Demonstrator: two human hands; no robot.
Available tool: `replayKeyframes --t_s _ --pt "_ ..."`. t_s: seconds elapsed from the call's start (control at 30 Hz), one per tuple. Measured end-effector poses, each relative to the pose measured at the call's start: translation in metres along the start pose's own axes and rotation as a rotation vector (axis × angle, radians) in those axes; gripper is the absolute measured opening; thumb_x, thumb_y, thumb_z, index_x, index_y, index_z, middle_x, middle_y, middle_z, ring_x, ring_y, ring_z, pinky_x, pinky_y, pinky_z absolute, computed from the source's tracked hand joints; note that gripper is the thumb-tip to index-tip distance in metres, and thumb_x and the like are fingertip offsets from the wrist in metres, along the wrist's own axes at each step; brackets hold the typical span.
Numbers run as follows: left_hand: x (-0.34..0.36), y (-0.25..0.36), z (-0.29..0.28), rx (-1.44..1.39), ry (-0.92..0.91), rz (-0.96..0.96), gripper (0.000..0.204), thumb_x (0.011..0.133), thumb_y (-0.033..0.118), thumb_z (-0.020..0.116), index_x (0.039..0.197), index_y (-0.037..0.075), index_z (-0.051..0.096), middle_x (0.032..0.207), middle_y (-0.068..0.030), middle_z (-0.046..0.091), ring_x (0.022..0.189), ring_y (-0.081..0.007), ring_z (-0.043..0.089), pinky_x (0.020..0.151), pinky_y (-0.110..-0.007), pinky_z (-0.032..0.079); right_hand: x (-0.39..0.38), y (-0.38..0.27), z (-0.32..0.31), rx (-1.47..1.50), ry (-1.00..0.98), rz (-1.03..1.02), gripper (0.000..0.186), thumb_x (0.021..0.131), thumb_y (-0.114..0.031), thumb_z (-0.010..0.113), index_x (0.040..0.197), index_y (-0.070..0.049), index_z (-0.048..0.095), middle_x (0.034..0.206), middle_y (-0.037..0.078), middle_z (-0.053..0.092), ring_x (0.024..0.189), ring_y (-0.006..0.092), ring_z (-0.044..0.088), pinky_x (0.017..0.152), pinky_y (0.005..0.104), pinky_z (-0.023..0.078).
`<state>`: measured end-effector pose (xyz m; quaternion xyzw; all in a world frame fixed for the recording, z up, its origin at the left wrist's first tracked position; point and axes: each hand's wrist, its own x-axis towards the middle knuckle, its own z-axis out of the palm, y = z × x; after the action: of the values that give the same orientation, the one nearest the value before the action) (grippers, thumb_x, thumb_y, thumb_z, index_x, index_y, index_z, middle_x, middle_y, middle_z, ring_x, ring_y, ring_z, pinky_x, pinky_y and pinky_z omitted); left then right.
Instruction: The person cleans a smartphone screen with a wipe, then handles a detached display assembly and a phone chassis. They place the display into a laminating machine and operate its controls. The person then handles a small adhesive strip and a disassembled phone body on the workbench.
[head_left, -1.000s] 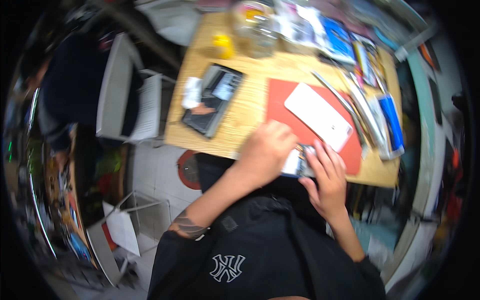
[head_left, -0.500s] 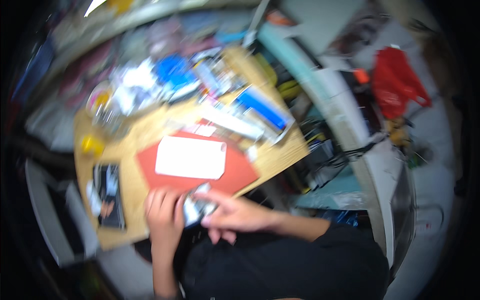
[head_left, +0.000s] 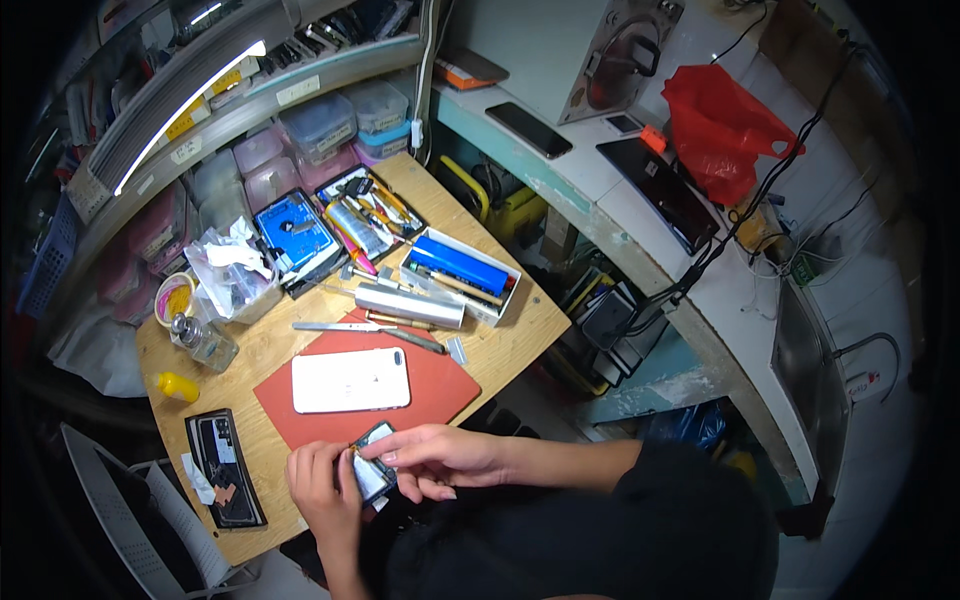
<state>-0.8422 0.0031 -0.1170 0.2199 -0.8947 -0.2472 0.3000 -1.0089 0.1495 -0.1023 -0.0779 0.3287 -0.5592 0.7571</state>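
Near the table's front edge I hold a small phone-shaped part (head_left: 377, 483) with a dark rim and a pale grey face. My left hand (head_left: 322, 488) is closed on its left side, thumb over the edge. From the right, my right hand (head_left: 440, 458) reaches across its upper end; the fingertips pinch there, and the other fingers curl loosely beneath. What lies under the fingertips is hidden. Just beyond my hands, a white phone (head_left: 350, 380) lies with its back and cameras upward on a red mat (head_left: 440, 388).
Tweezers (head_left: 340, 327) and a grey bar (head_left: 408, 305) lie behind the phone. A white box (head_left: 487, 312) holds a blue cylinder. An opened dark phone (head_left: 228, 470), yellow bottle (head_left: 178, 387) and glass bottle (head_left: 207, 345) line the left. A side counter carries a red bag (head_left: 715, 135).
The view has shifted and sharpened from blur, and the phone and mat now sit lower in it. Both hands stay together at the small part, whose dark rim now shows.
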Motion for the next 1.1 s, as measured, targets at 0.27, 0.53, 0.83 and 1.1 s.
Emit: replayKeyframes --t_s 0.27,0.53,0.83,1.1 --pt "0.003 0.006 -0.005 0.005 -0.077 -0.083 0.004 0.093 -0.001 0.07 0.096 -0.002 0.069 0.096 -0.0158 0.067 0.094 -0.034 0.064 0.085 -0.043 0.05 -0.035 -0.017 -0.007 -0.211 0.085 -0.342 0.035 0.112 -0.021 0.054 0.139 0.001 0.053 0.082 0.009 0.07 0.05 0.0082 0.059 0.047 0.0203 0.046" --pt "0.009 -0.035 -0.053 0.124 0.116 -0.306 0.01 0.102 0.007 0.067 0.103 -0.003 0.07 0.096 -0.0089 0.067 0.085 -0.0174 0.063 0.075 -0.031 0.049 -0.115 -0.06 -0.136 -1.32 1.469 -1.263 0.018 0.106 -0.009 0.06 0.118 -0.001 0.071 0.1 0.008 0.069 0.092 0.0146 0.064 0.077 0.031 0.05" --pt "0.003 -0.121 -0.114 0.698 0.247 -0.56 0.02 0.107 0.018 0.064 0.107 -0.002 0.068 0.087 -0.0121 0.071 0.068 -0.0213 0.064 0.061 -0.037 0.053 0.018 -0.157 -0.39 -1.118 1.056 -0.776 0.065 0.111 -0.057 0.049 0.137 0.0 0.068 0.121 0.018 0.074 0.113 0.0332 0.07 0.098 0.0448 0.055" --pt "0.003 -0.119 -0.116 0.846 0.327 -0.593 0.034 0.1 0.007 0.063 0.132 -0.001 0.065 0.089 -0.0089 0.066 0.067 -0.0197 0.063 0.064 -0.036 0.051 0.183 -0.254 -0.504 -1.325 1.105 -0.58 0.044 0.107 -0.037 0.053 0.134 -0.005 0.068 0.128 0.024 0.071 0.119 0.0387 0.069 0.101 0.0529 0.054"
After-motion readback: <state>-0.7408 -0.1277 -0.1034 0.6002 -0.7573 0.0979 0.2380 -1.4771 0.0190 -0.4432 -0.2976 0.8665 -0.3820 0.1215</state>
